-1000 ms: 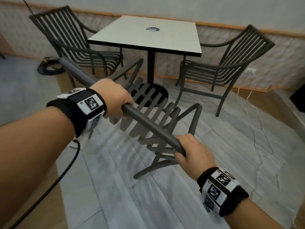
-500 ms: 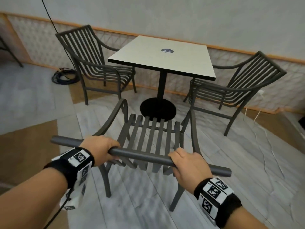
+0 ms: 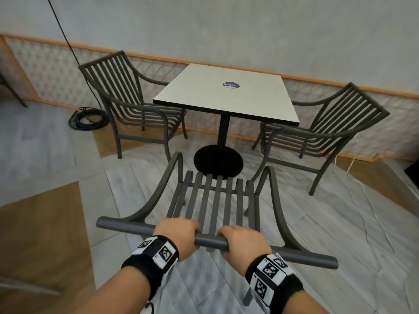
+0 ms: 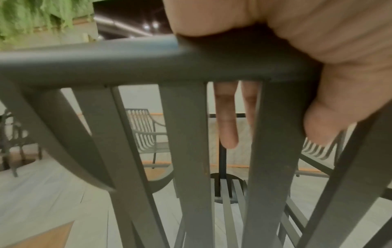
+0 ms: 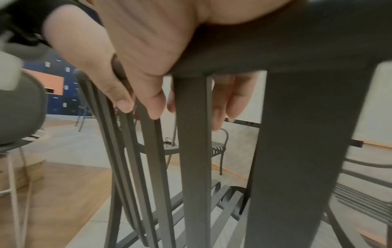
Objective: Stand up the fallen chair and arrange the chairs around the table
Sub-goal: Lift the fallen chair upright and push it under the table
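Note:
A dark slatted metal armchair (image 3: 215,200) stands upright in front of me, its seat facing the square white table (image 3: 226,94). My left hand (image 3: 176,232) and right hand (image 3: 243,242) lie close together over the middle of its top rail (image 3: 127,227), thumbs behind. The left wrist view shows the fingers (image 4: 228,117) hanging down the far side of the rail (image 4: 127,62). It is the same in the right wrist view, fingers (image 5: 220,104) draped over the rail (image 5: 297,42). Two matching chairs stand at the table's left (image 3: 133,105) and right (image 3: 328,125).
The table's round black base (image 3: 218,162) sits just beyond the near chair's seat. A coiled black cable (image 3: 87,120) lies on the floor at the left. A thin white cord (image 3: 362,200) trails over the floor at the right. A wall runs behind the table.
The near chair has swung from slanted to square with the table and stands level. Both hands have slid inward along the top rail and now sit close together.

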A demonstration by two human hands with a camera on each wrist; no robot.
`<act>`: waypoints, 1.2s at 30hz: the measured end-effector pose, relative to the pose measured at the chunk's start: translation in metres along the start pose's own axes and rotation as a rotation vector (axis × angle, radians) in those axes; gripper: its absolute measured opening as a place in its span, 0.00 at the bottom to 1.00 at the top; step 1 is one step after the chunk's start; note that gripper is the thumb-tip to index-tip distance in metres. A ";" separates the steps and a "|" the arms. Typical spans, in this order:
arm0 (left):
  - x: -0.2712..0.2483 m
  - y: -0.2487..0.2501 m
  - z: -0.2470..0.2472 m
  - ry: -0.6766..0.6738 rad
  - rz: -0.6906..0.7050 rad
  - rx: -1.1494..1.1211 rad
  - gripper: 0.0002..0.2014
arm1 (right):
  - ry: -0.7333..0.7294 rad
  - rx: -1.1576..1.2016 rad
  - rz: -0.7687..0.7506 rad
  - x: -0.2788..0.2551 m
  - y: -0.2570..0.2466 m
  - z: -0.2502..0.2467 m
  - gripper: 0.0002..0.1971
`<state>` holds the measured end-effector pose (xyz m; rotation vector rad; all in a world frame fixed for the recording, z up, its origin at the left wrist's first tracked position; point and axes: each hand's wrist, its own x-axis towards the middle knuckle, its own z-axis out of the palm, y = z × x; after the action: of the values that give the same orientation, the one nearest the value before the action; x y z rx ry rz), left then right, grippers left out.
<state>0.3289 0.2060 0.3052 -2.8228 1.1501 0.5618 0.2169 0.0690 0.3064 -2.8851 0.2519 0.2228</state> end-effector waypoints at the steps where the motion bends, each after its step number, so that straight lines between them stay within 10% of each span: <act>1: 0.001 0.000 -0.002 -0.024 0.013 0.014 0.13 | -0.024 -0.005 0.018 0.004 0.000 0.000 0.06; 36: 0.292 -0.074 -0.123 -0.029 0.082 0.018 0.08 | 0.015 -0.058 -0.031 0.296 0.106 -0.080 0.14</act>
<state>0.6111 0.0431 0.3118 -2.7539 1.2643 0.5918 0.4957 -0.0975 0.3095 -2.9466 0.2068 0.2067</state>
